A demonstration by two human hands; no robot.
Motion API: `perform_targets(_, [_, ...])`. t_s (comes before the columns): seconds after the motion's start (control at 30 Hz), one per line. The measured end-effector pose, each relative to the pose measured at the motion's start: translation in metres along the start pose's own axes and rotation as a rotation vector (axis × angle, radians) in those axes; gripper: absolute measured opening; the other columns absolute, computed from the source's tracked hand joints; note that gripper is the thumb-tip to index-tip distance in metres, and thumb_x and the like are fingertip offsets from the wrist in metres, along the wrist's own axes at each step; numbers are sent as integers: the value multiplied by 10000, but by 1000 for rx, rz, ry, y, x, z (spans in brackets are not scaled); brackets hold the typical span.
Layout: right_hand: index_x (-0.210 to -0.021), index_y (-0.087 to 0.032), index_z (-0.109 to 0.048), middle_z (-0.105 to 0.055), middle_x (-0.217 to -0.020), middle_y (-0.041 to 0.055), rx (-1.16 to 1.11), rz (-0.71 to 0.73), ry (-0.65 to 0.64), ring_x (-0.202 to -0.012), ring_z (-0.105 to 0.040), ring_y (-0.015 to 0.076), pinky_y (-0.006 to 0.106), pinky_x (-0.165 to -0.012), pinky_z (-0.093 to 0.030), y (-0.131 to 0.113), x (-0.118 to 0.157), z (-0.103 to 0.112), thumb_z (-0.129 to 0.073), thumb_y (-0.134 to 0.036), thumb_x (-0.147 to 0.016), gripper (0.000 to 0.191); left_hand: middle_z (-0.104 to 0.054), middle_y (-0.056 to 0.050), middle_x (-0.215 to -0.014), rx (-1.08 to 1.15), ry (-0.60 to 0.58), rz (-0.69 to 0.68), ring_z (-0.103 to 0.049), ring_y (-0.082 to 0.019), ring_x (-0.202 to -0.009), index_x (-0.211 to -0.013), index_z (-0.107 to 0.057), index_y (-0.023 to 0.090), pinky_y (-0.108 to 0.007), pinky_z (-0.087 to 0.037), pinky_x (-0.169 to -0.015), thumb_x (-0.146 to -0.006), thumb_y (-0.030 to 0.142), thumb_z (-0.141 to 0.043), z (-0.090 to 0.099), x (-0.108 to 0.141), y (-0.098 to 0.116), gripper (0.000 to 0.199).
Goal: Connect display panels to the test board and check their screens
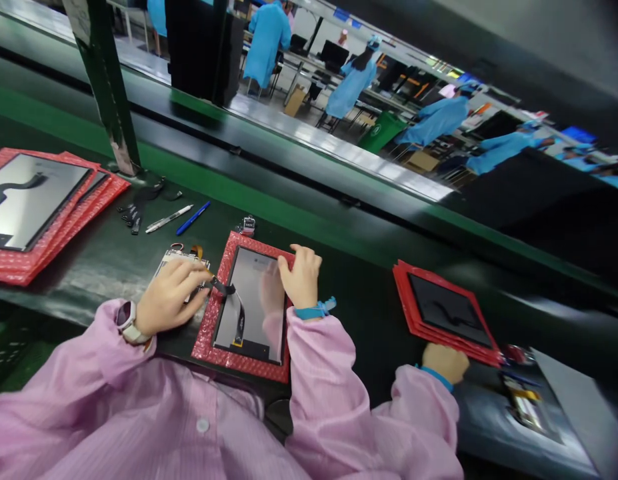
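A display panel (256,287) lies on a red bubble-wrap sheet (209,333) in front of me. Its black ribbon cable (240,320) bends up and leftward to a small circuit board (163,257). My left hand (171,297), wearing a watch, is over that board, fingers bent and pressed around the cable's end; the contact itself is hidden under them. At the panel's upper right corner, my right hand (303,277) curls its fingers over the edge, thumb against the panel side. A blue band circles the right wrist.
Panels on red wrap form a left stack (43,200) and a right stack (449,313). A co-worker's hand (445,363) is beside the right one. Several loose cables (136,210), a white pen (169,219), a blue pen (193,218) and a tally counter (248,225) lie behind.
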State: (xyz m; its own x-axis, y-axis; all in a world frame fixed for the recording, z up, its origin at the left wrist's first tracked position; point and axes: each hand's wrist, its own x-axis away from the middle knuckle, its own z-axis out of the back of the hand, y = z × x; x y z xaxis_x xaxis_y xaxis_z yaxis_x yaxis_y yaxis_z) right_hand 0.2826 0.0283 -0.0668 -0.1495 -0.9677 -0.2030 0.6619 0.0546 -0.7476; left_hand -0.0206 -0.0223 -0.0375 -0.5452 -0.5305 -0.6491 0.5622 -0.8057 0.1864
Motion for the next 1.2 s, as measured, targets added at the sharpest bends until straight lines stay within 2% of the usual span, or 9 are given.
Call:
perform_targets(0.07, [-1105, -193, -629, -625, -1234, 133, -32, 141, -130, -1233, -508, 283, 493, -1141, -357, -21, 12, -9, -555, -351, -913, 259, -653, -136, -1119, -76, -28, -71, -556, -265, -1049, -1096, -626, 130, -423, -448, -945, -1011, 246, -496, -9, -16, -20, 194])
perform_targets(0.13, [-1036, -233, -669, -692, -1127, 56, -89, 289, -298, -1137, -588, 217, 391, -1082, -436, -39, 27, -24, -586, -353, -932, 179, -672, -112, -1041, -98, -95, -156, -559, -253, -992, -971, -645, 148, -433, -430, -955, -1031, 269, -442, -23, -24, -37, 243])
perform_targets(0.23, [-964, -215, -659, -711, -1059, 44, -167, 455, -445, -1059, -616, 186, 345, -998, -475, -53, 45, -47, -568, -297, -966, 122, -651, -62, -856, -81, -168, -227, -537, -217, -857, -844, -621, 165, -413, -419, -944, -1036, 226, -399, -41, -25, -48, 300])
perform_targets(0.33, [-883, -196, -612, -694, -957, 51, -178, 456, -457, -948, -603, 182, 339, -915, -476, -53, 52, -60, -535, -213, -954, 107, -614, -44, -783, -67, -172, -265, -507, -211, -813, -826, -601, 165, -405, -410, -957, -1025, 198, -411, -47, -20, -44, 277])
perform_targets(0.57, [-774, -202, -511, -630, -849, 40, -144, 370, -426, -871, -537, 194, 343, -844, -400, -51, 56, -62, -509, -162, -889, 122, -603, -35, -778, -32, -203, -259, -499, -204, -810, -826, -578, 179, -391, -403, -991, -1023, 178, -399, -47, -22, -34, 265])
perform_targets(0.73, [-741, -203, -469, -594, -794, 31, -150, 356, -399, -838, -512, 193, 342, -816, -366, -51, 58, -66, -506, -181, -900, 165, -596, -33, -770, -33, -199, -236, -499, -203, -798, -812, -562, 177, -389, -406, -978, -1013, 160, -392, -49, -21, -33, 264])
perform_targets(0.97, [-777, -198, -524, -634, -828, 30, -178, 353, -427, -856, -545, 183, 344, -841, -391, -51, 56, -64, -513, -250, -972, 202, -610, -31, -776, -41, -195, -206, -513, -201, -803, -820, -568, 188, -389, -410, -983, -1014, 175, -396, -48, -21, -31, 260])
perform_targets(1.1, [-834, -199, -590, -677, -871, 27, -273, 330, -482, -852, -610, 160, 308, -834, -470, -43, 41, -52, -503, -294, -989, 201, -628, -40, -835, -22, -91, -11, -550, -200, -862, -823, -557, 190, -410, -407, -996, -1028, 185, -402, -43, -22, -35, 257])
perform_targets(1.2, [-862, -192, -623, -694, -916, 47, -237, 254, -378, -896, -632, 168, 314, -871, -502, -25, 19, -36, -450, -320, -1011, 261, -641, -122, -1117, -43, 208, 256, -556, -257, -1110, -1012, -618, 171, -463, -401, -1037, -1032, 219, -395, -34, -22, -33, 228])
